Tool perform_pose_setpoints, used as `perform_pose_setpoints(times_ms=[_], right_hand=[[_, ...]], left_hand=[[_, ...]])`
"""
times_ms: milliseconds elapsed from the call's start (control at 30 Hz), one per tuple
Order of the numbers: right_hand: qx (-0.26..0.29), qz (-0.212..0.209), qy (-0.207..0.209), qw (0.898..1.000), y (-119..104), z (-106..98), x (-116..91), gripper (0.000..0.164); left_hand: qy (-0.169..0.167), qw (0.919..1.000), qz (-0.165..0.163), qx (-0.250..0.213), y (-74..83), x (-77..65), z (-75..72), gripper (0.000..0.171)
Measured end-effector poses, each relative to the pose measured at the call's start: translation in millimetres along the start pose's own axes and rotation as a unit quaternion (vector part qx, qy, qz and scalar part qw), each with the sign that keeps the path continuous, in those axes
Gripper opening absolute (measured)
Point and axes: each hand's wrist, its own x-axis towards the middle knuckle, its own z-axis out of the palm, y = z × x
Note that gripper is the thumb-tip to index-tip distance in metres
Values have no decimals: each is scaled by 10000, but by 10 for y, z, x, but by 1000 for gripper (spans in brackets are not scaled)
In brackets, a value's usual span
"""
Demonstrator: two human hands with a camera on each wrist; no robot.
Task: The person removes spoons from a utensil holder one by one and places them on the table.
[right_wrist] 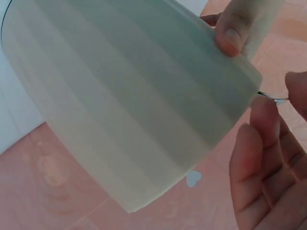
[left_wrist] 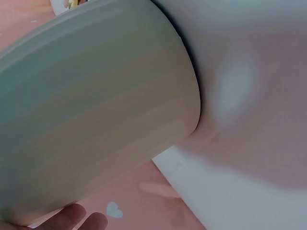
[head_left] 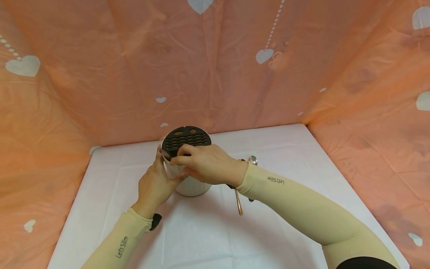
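Observation:
A pale ribbed utensil holder (head_left: 193,189) stands on the white table, topped by a black slotted lid (head_left: 186,139). My left hand (head_left: 152,186) grips it from the left side. In the right wrist view, the left thumb (right_wrist: 231,36) presses on the ribbed wall near the rim. At the front of the lid, my right hand (head_left: 209,164) pinches a shiny metal spoon (right_wrist: 276,99) between thumb and finger. The spoon's end shows by the rim in the head view; its other part is hidden by the holder.
Right of the holder lie a silver-bowled spoon (head_left: 253,160) and a utensil with a copper-coloured handle (head_left: 239,203), both partly covered by the right forearm. Peach fabric (head_left: 215,74) with white hearts hangs behind the table and along both sides.

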Motion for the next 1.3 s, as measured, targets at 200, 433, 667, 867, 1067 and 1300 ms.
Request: perform_pose_setpoints(times_ms=[200, 433, 667, 867, 1067, 1300], right_hand=[[-670, -34, 114, 9977, 32, 21, 4, 34], [-1297, 82, 238, 9912, 124, 25, -5, 35], [-1653, 204, 673, 9837, 230, 38, -41, 30], [-1742, 363, 1049, 9784, 303, 48, -76, 27], [-1678, 476, 1173, 9777, 365, 62, -105, 28], [-1583, 542, 1215, 9784, 424, 32, -133, 31]], left_hand=[[117, 9999, 41, -35, 4, -15, 9, 128], [300, 9994, 143, -21, 4, -20, 17, 125], [257, 9996, 133, -36, -2, -28, 29, 125], [279, 9995, 149, -34, -7, -33, 41, 123], [260, 9995, 127, -101, -1, -24, 50, 124], [221, 9997, 99, -78, 18, -28, 49, 125]])
